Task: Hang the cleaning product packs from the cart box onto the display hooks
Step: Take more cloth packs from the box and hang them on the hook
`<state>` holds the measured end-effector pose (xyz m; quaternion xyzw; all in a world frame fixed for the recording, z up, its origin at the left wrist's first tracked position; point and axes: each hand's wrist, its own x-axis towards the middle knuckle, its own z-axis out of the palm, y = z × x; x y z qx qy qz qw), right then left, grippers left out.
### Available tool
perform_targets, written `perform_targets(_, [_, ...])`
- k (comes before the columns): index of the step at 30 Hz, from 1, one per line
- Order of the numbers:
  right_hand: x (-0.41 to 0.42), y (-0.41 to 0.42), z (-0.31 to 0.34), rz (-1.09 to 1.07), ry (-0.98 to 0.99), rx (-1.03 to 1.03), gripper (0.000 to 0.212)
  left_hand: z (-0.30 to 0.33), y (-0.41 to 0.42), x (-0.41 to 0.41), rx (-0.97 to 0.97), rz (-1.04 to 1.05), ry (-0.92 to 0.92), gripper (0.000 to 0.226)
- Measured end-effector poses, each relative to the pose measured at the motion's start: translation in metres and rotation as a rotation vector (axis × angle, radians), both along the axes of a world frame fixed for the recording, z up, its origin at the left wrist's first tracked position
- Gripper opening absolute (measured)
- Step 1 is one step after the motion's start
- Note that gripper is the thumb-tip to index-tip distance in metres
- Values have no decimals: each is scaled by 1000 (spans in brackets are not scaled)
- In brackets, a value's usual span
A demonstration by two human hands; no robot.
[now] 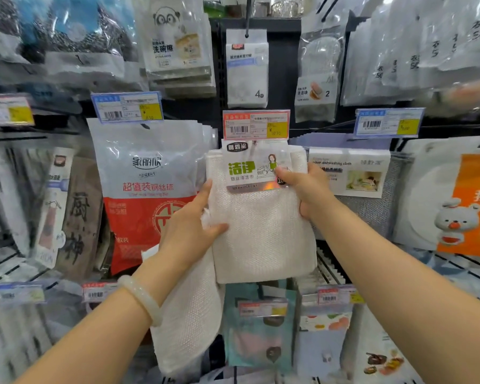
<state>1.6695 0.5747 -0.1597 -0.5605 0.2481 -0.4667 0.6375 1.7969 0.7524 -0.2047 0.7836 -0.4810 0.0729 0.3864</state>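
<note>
A white woven cleaning-cloth pack (pixel 263 228) with a green-lettered label hangs upright in front of the display, its top just under the red price tag (pixel 256 125) of the centre hook. My right hand (pixel 305 187) pinches its upper right edge at the label. My left hand (pixel 194 225) grips its left edge, thumb on the front. A second white cloth pack (pixel 188 322) droops down below my left hand, held behind it. The hook itself is hidden behind the tag and pack. The cart box is out of sight.
Hanging packs crowd every side: a red-and-white steel-wool bag (pixel 147 195) on the left, a grey dishwashing-cloth pack (pixel 352 173) on the right, sponge packs (pixel 247 67) above, teal and blue packs (pixel 258 328) below. Price tags jut forward from the hook ends.
</note>
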Motion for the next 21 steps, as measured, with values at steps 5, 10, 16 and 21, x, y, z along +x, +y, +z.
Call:
perform_targets(5, [16, -19, -7, -208, 177, -174, 42, -1, 13, 1, 6, 42, 18, 93])
perform_targets(10, [28, -18, -18, -454, 359, -332, 62, 2, 35, 9, -106, 87, 89, 79])
perform_targets(16, [33, 2, -54, -670, 603, -1270, 39, -2, 71, 20, -213, 78, 124, 31])
perform_targets(21, [35, 9, -48, -253, 1057, -1108, 53, 1, 82, 16, -327, -8, 215, 36])
